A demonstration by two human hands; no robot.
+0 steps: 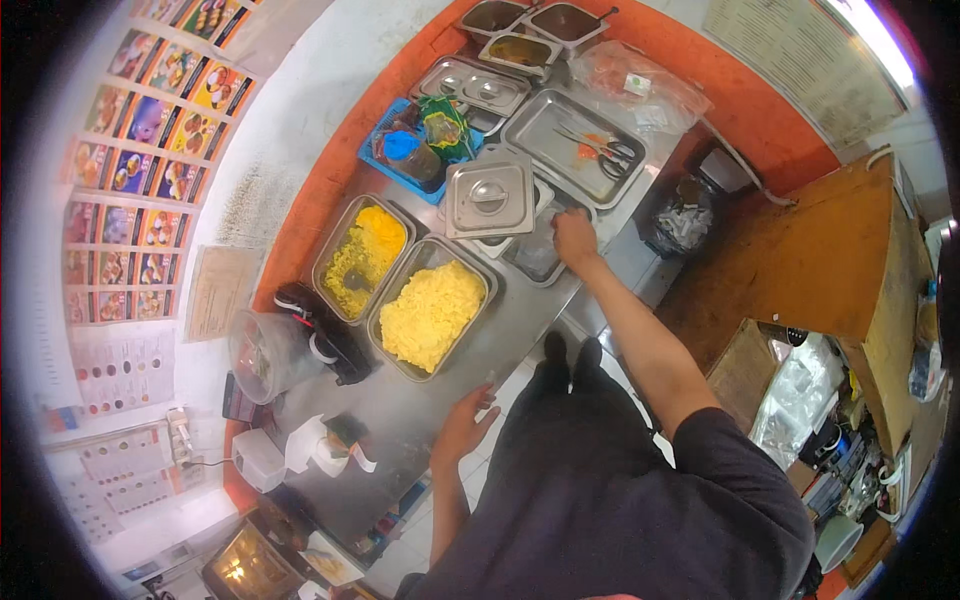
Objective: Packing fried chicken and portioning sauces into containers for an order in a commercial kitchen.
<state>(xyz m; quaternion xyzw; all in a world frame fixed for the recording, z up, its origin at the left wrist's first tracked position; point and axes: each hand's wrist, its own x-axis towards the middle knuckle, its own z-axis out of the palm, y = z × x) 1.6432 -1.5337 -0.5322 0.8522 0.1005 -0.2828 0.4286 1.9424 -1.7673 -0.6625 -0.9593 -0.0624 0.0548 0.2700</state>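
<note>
My right hand (576,238) reaches to the edge of a shallow steel tray (547,279) with clear plastic (531,251) in it. Its fingers curl downward; whether they grip the plastic or the rim is hidden. Beside it, a steel pan lid (489,199) with a handle rests over another pan. My left hand (463,426) hangs near the front edge of the steel counter (390,405), fingers apart and holding nothing. Between the hands stands a deep steel pan (486,296) heaped with pale yellow mashed food (433,315). A second deep pan (328,240) holds yellow crumbly food (360,262).
A large tray (540,112) holds tongs (577,139) and scissors (616,161). Behind stands a blue basket (409,184) of packets and a jar. At the left are a clear plastic tub (259,356) and a black appliance (337,352). A wooden cabinet (795,262) stands at the right.
</note>
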